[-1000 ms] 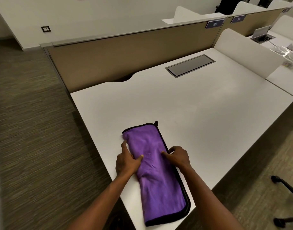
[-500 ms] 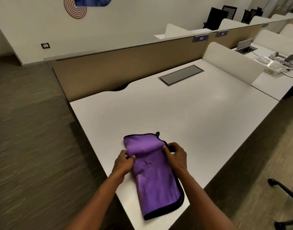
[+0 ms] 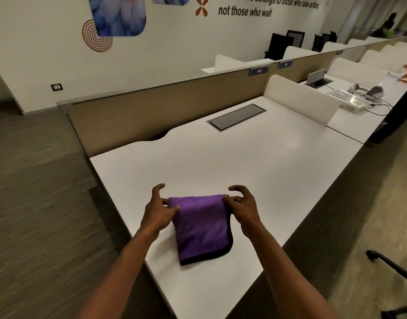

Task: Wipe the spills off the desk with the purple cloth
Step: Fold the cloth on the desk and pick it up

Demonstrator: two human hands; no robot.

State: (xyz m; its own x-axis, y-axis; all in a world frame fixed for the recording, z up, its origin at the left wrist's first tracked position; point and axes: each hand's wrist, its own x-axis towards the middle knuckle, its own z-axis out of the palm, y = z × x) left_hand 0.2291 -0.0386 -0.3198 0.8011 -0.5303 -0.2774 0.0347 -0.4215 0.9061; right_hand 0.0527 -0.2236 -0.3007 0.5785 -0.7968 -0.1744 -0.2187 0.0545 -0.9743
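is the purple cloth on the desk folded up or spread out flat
Folded. The purple cloth is doubled over, with a rounded fold along its far edge, pinched at each end by the left hand and right hand.

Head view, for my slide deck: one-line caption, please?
Both hands, left and right, pinch the folded purple cloth on the white desk.
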